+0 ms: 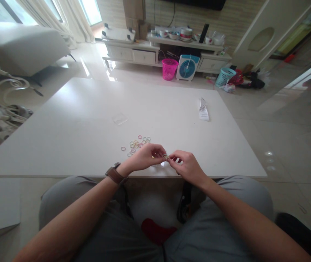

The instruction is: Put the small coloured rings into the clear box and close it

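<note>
Between the fingertips of both hands, just above the near edge of the table, are pale yellow-green hair ties (166, 157), thin and ring-shaped. My left hand (150, 155) pinches them from the left, and a watch with a brown strap is on that wrist. From the right, my right hand (186, 165) grips them with thumb and fingers. How many are held is too small to tell. Beyond my left hand lies a loose group of similar hair ties (136, 144) in pink, yellow, green and pale colours. Something white under the hands is mostly hidden.
On the white table (90, 145) lie a clear plastic piece (120, 119) and, farther right, a crumpled packet with a white label (203, 111). Past the table stand a pink basket (169, 69), a blue fan (187, 68) and a light-blue basket (225, 76).
</note>
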Available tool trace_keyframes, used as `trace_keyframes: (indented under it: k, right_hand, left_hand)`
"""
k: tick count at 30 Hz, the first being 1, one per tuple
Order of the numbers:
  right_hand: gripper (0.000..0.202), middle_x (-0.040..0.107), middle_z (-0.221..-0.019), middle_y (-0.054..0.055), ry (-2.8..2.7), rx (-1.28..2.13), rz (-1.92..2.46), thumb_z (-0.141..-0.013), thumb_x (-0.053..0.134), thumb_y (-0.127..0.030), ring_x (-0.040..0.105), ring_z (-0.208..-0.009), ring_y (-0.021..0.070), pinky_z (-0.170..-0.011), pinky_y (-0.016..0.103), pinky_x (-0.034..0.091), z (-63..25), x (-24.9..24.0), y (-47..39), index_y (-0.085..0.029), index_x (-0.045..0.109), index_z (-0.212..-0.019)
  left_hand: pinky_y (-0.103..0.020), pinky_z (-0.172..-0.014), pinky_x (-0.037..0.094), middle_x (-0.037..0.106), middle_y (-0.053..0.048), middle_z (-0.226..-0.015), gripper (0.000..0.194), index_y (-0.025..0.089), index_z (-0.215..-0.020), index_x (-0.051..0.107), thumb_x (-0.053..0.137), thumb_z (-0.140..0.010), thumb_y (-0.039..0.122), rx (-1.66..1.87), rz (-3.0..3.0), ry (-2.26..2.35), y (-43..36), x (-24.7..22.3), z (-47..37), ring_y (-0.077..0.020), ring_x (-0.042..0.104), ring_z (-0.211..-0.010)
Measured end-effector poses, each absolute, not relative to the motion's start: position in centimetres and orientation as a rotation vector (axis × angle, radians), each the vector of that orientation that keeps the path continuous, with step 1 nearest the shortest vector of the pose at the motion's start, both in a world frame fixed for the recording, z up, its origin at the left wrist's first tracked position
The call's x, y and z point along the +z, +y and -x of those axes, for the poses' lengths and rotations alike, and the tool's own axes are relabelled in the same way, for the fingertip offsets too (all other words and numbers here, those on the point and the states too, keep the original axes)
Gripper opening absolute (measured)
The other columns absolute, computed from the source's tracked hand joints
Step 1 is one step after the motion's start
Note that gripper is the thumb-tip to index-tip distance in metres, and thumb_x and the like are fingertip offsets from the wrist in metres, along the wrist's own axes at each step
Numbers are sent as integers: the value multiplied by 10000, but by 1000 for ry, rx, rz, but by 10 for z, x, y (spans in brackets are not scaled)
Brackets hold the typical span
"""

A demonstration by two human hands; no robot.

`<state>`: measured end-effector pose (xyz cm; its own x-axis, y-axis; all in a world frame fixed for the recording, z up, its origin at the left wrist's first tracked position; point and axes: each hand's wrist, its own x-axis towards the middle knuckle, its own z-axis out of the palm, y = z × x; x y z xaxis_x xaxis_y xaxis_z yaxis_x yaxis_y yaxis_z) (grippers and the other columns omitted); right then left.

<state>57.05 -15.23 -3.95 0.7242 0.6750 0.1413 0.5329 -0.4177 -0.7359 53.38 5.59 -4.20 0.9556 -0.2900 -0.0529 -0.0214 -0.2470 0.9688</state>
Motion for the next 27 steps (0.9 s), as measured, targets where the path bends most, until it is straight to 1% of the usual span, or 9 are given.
trace_keyframes:
  k: [5, 11, 15, 18, 21, 23, 27]
  right_hand:
    - [179, 686, -808, 28, -917, 222, 2129, -923, 577, -292, 618, -728, 138, -676, 244, 480, -570, -39, -152, -185, 698, -846]
    - [139, 680, -796, 18, -913, 207, 2137, -903, 597, -251, 608, -717, 132, -663, 233, 471, -570, -39, -152, -186, 700, -835]
    - [135, 681, -799, 20, -900, 206, 2137, -899, 604, -264, 613, -709, 134, -643, 232, 476, -570, -41, -152, -190, 695, -832]
    - [110, 690, -844, 19, -877, 207, 2124, -892, 619, -272, 624, -714, 131, -641, 233, 487, -570, -41, -152, -196, 698, -891]
    - [119, 691, -863, 17, -858, 198, 2133, -889, 618, -265, 631, -735, 131, -652, 236, 494, -570, -40, -152, -202, 699, -948]
    - [125, 689, -862, 16, -857, 192, 2148, -893, 607, -260, 628, -739, 131, -656, 239, 494, -570, -39, -152, -203, 699, -955]
    - [118, 691, -887, 11, -865, 208, 2153, -882, 603, -225, 630, -746, 125, -656, 237, 490, -569, -37, -152, -203, 694, -953]
  left_hand:
    - [-231, -674, 496, 695, -43, -785, 244, 144, -925, 685, 685, -814, 361, -238, -1844, -237, 56, -43, -534, -127, 632, -740]
    - [-226, -652, 474, 702, -35, -761, 260, 147, -874, 705, 664, -831, 400, -215, -1910, -251, 54, -44, -532, -121, 618, -710]
    - [-220, -631, 461, 695, -23, -739, 262, 155, -858, 702, 638, -849, 410, -233, -1957, -250, 54, -42, -532, -114, 611, -682]
    - [-224, -637, 464, 687, -14, -733, 241, 165, -845, 690, 611, -865, 392, -211, -2016, -225, 60, -42, -535, -113, 607, -674]
    - [-241, -684, 470, 681, -18, -774, 219, 171, -823, 677, 592, -870, 367, -39, -2159, -140, 72, -43, -540, -123, 604, -721]
    - [-249, -695, 464, 671, -21, -798, 198, 172, -811, 669, 577, -873, 336, 45, -2266, -117, 80, -44, -543, -123, 586, -717]
    - [-267, -722, 448, 656, -14, -779, 167, 183, -792, 661, 545, -875, 271, 32, -2451, -208, 86, -48, -544, -132, 570, -709]
